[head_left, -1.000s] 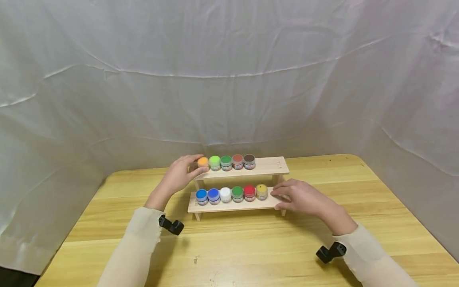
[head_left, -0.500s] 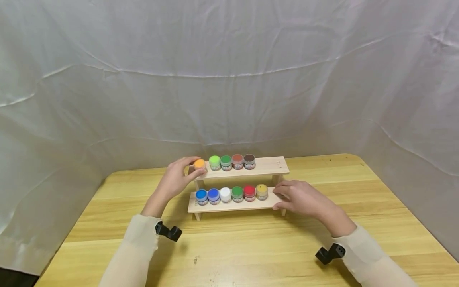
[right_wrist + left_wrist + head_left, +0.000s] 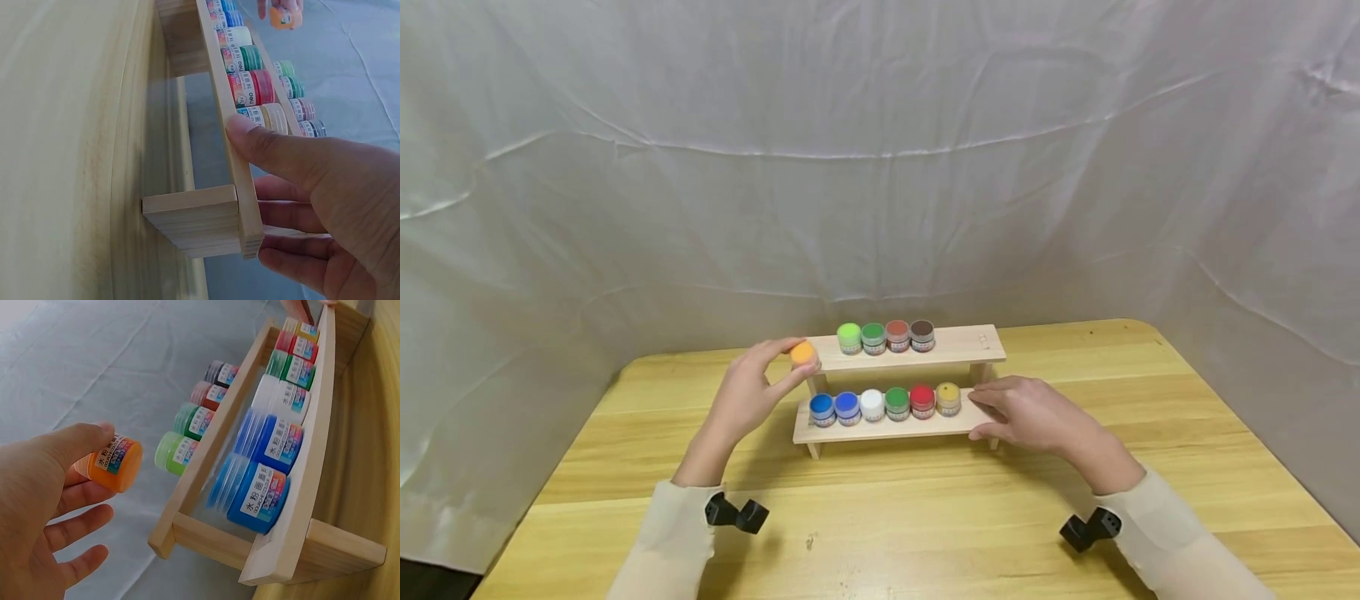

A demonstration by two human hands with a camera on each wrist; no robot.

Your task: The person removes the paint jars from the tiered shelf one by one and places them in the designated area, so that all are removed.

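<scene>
Within pinched left grip (image 3: 749, 393), orange jar (image 3: 119, 465)

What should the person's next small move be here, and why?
Probably draw the orange jar further left, clear of the upper shelf: the left hand pinches it, and since a second ago it has moved left, away from the light green jar. The right hand holds the right end of the lower shelf, which may help steady it.

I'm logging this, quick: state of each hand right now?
Left hand: holding the orange jar.
Right hand: touching the lower shelf; whether it grips cannot be told.
</scene>
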